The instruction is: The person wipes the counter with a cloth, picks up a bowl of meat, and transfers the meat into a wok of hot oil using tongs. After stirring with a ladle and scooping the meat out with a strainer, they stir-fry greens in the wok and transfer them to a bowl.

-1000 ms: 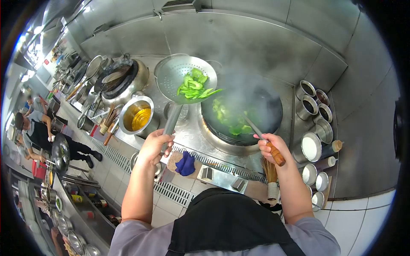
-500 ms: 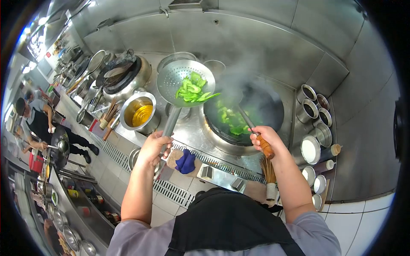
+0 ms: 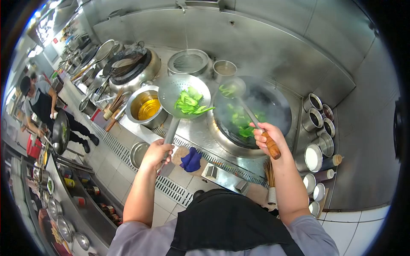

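Observation:
My left hand (image 3: 158, 154) is closed round the grey handle of a perforated strainer (image 3: 170, 89), held up between the oil pot and the wok. Green vegetable slices (image 3: 190, 101) lie in its bowl. My right hand (image 3: 270, 138) grips the wooden handle of a ladle (image 3: 247, 109). The ladle's round bowl, with a few green pieces in it, is over the left rim of the steaming wok (image 3: 277, 106). More green vegetables (image 3: 243, 121) lie in the wok, partly veiled by steam. Left of the strainer stands a metal pot with yellow oil (image 3: 148, 109).
Seasoning containers (image 3: 314, 158) and bottles line the right side. A blue cloth (image 3: 191, 160) lies at the stove's front edge, and a bamboo brush (image 3: 270, 175) stands near my right arm. At far left, a person (image 3: 42, 102) holds another wok (image 3: 62, 132).
The ladle has come up from the wok to its left rim, and green pieces now show in its bowl. The view has shifted a little. The strainer is still held up with its vegetables.

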### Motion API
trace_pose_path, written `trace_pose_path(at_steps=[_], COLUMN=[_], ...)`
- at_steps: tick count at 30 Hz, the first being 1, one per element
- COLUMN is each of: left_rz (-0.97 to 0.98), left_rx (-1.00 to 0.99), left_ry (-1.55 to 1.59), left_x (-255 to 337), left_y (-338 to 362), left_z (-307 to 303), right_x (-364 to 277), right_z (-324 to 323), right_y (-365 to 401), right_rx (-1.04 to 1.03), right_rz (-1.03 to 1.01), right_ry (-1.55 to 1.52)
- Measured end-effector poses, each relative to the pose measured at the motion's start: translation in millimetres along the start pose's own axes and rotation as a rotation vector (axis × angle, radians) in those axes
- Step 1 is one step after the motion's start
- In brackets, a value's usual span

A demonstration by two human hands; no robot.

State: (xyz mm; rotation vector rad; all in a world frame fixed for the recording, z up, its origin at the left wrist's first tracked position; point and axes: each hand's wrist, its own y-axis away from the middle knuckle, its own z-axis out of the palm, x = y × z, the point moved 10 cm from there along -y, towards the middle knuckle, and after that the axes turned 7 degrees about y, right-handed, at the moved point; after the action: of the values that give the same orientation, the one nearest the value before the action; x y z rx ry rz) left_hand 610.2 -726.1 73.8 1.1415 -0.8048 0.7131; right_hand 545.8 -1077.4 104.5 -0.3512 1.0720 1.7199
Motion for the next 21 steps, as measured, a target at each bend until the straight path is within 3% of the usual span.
trace_pose_path(at_steps=[5, 9, 12, 13, 17, 18, 19, 21], left_rz=[-0.025, -0.023, -0.047, -0.054, -0.060, -0.058, -0.054, -0.063], left_rx=[0.002, -0.041, -0.056, -0.070, -0.104, -0.104, -0.103, -0.106], left_ry=[-0.059, -0.012, 0.061, 0.057, 0.132, 0.137, 0.140, 0.134], left_x=[-7, -8, -6, -8, -18, -19, -19, -23], left_y=[-8, -18, -20, -21, -23, -22, -21, -21], left_z=[0, 7, 12, 13, 2, -1, -5, -12], right_x=[-14, -4, 4, 6, -25, -36, -38, -41], right_z=[38, 69, 62, 57, 0, -9, -21, -17], right_y=[7, -6, -8, 3, 85, 113, 139, 192], right_rx=[-0.064, -0.071, 0.100, 0.116, 0.431, 0.449, 0.545, 0.650], right_rz=[-0.050, -0.089, -0.156, -0.155, -0.351, -0.727, -0.444, -0.254], right_ry=[0.126, 0.427, 0.827, 0.822, 1.261, 1.532, 1.515, 1.634])
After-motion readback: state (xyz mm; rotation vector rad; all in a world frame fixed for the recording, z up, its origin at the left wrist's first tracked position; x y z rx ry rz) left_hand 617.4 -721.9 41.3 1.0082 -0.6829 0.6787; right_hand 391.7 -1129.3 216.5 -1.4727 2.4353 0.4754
